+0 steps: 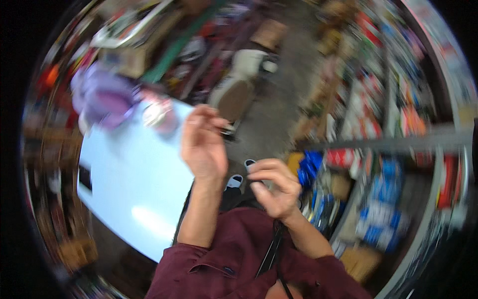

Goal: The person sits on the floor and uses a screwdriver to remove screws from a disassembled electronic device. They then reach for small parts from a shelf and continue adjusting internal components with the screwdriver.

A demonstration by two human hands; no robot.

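**Q:** Strap [272, 249] — where is it, and who holds it?

**A:** Dark, lower centre of the frame, over a maroon shirt [234, 264]. The right hand [275, 189] curls, fingers pressed together, at its top end. The left hand [201, 144] is raised, pinching something small; blur hides it. Progress: unclear.

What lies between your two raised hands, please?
In the head view, no object: the gap between the left hand and right hand shows only grey floor and shoe tips below.
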